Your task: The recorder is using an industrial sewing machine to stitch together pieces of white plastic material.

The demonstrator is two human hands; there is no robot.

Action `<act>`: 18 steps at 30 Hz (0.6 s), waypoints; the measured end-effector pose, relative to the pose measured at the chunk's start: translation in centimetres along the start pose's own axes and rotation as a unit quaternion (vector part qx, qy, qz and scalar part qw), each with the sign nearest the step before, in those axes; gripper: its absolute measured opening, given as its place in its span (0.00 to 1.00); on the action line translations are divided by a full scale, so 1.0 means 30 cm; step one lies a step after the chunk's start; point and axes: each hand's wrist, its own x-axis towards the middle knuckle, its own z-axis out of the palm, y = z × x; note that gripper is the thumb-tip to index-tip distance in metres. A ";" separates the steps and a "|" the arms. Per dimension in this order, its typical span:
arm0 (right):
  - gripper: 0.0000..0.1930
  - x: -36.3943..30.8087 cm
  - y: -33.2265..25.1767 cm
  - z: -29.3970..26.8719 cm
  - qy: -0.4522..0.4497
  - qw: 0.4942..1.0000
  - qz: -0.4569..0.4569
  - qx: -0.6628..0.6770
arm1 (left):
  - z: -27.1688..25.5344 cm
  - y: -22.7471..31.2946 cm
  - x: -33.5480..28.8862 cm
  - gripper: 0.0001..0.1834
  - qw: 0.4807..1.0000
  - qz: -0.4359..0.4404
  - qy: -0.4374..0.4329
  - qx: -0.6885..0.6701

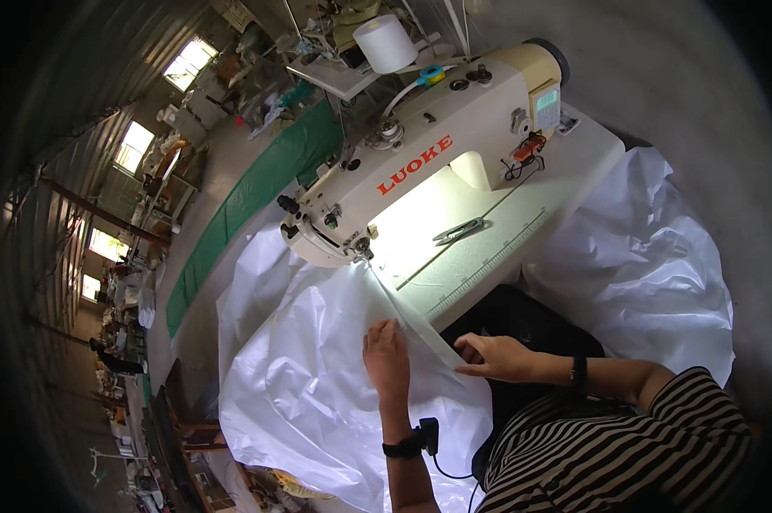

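A large white shiny sheet runs under the needle end of a cream sewing machine and hangs down over my lap. My left hand lies on top of the sheet near its folded edge, fingers stretched out and slightly bent. To its right, my right hand is closed at the sheet's edge, thumb and forefinger pinching it. The presser area sits on the sheet's upper corner, where the needle itself is too small to make out.
Small thread snips lie on the lit machine bed. A white thread cone stands behind the machine. More white sheeting is bunched at the right. A green cloth strip stretches along the left.
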 end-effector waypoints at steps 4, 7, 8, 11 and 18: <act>0.19 0.097 -0.051 0.004 -0.012 0.996 -0.067 -0.062 | 0.045 0.010 0.003 0.10 0.999 -0.038 0.015 0.030; 0.14 0.113 -0.056 0.036 -0.039 0.993 -0.065 0.086 | 0.062 0.006 0.014 0.12 0.994 -0.101 -0.007 -0.040; 0.13 0.112 -0.053 0.038 -0.069 0.991 -0.008 0.118 | 0.068 0.006 0.019 0.12 0.981 -0.169 -0.028 -0.089; 0.13 0.105 -0.059 0.018 -0.127 0.976 0.023 0.176 | 0.097 0.015 0.026 0.12 0.981 -0.185 -0.022 -0.061; 0.16 0.282 -0.153 -0.092 0.230 0.946 -0.124 -0.192 | 0.159 0.087 -0.036 0.08 0.988 -0.122 0.095 0.014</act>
